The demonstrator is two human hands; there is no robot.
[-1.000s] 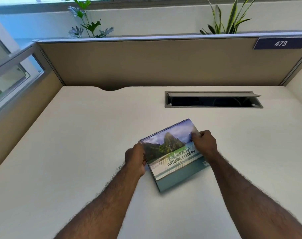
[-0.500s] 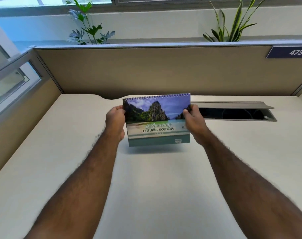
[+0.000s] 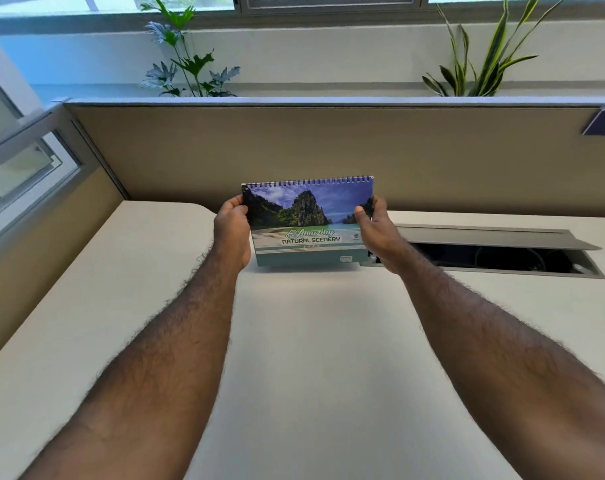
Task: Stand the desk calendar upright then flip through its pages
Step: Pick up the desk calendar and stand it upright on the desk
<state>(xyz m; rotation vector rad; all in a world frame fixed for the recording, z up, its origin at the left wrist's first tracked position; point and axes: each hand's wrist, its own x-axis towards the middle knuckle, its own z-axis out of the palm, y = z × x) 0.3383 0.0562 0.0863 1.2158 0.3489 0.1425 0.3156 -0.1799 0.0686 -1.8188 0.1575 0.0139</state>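
The desk calendar (image 3: 308, 220) is spiral-bound along its top edge, and its cover shows a cliff-and-sea photo with the words "Amazing Natural Scenery". It is upright, facing me, near the back of the cream desk (image 3: 311, 358). Its bottom edge is at or just above the desk surface; I cannot tell if it touches. My left hand (image 3: 232, 230) grips its left edge. My right hand (image 3: 375, 230) grips its right edge, thumb on the cover. Whatever lies behind the cover is hidden.
A beige partition wall (image 3: 328, 150) stands right behind the calendar. An open cable slot (image 3: 495, 258) with a raised grey flap lies in the desk to the right. Two plants, one on the left (image 3: 187, 64) and one on the right (image 3: 484, 60), rise behind the partition. A glass side panel (image 3: 24, 168) stands on the left.
The calendar went from lying flat and skewed on the desk to being held upright, and both hands carried it away from me toward the partition.
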